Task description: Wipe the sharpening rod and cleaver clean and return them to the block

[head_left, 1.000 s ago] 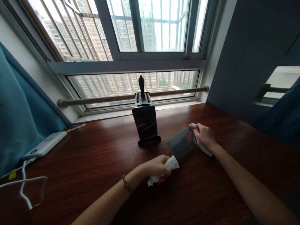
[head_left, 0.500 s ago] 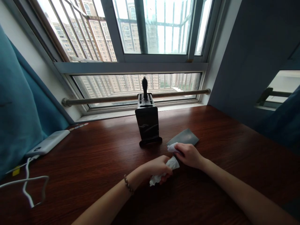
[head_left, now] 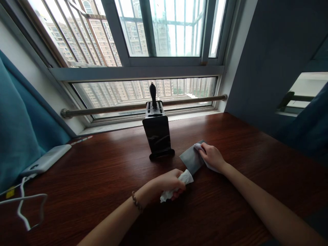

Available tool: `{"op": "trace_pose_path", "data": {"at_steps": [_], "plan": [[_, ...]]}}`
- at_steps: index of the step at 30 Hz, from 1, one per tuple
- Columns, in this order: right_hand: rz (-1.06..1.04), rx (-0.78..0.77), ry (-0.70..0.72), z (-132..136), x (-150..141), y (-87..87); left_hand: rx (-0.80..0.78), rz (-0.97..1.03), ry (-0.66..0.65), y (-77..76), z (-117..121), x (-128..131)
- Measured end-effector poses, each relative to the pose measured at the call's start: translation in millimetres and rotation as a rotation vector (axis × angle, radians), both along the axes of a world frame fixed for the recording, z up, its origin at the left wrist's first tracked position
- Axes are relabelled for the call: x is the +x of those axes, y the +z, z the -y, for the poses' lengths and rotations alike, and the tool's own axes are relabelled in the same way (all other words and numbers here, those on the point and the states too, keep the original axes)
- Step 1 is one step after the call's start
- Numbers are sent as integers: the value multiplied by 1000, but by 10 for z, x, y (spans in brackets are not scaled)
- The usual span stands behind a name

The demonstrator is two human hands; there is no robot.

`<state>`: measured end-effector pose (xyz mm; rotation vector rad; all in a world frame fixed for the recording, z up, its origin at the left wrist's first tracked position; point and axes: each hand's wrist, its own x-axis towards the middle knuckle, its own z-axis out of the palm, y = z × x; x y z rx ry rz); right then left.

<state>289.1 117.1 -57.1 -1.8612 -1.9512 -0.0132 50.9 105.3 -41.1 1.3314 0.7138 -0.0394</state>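
A cleaver with a wide grey blade (head_left: pixel 190 159) lies flat on the dark wooden table (head_left: pixel 102 171). My left hand (head_left: pixel 166 182) is closed round its handle, which is wrapped in white tissue (head_left: pixel 176 186). My right hand (head_left: pixel 211 157) presses a second white tissue (head_left: pixel 198 147) onto the far part of the blade. Just behind the blade stands a black knife block (head_left: pixel 157 136) with one dark handle (head_left: pixel 153 94) sticking up out of it.
A white power bank (head_left: pixel 44 160) with a white cable (head_left: pixel 25 208) lies at the left edge beside a teal curtain (head_left: pixel 17 136). A metal rail (head_left: pixel 123 107) runs along the window behind the table. A dark wall (head_left: pixel 269 61) closes the right side.
My right hand slid with its tissue from the blade's far end towards the handle, then back out along the blade. My left hand has kept its hold.
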Motion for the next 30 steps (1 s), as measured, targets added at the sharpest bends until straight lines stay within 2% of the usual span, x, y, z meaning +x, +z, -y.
{"op": "trace_pose_path", "data": {"at_steps": [7,14,16,18,21,24,26,28,30], "plan": [[84,-85,-205,-107,205,3,27,9,-11,-80,-27,-27],[175,-170,-413,-176,447,-5,10,6,-2,-6,6,-16],[174,-150,-460,-166,499,28,3,2,-1,6,13,-18],[155,-49,-475,-147,526,73,-2,-7,1,7,16,-22],[50,234,-325,-97,469,133,3,-6,-4,-6,12,-29],[-104,399,-13,6,234,137,14,-1,0,-10,12,-29],[-163,376,201,105,3,108,20,-7,2,7,18,-26],[-128,290,414,205,-223,74,32,-16,-3,38,28,-23],[-64,236,547,279,-383,56,61,-24,-9,74,39,-22]]}}
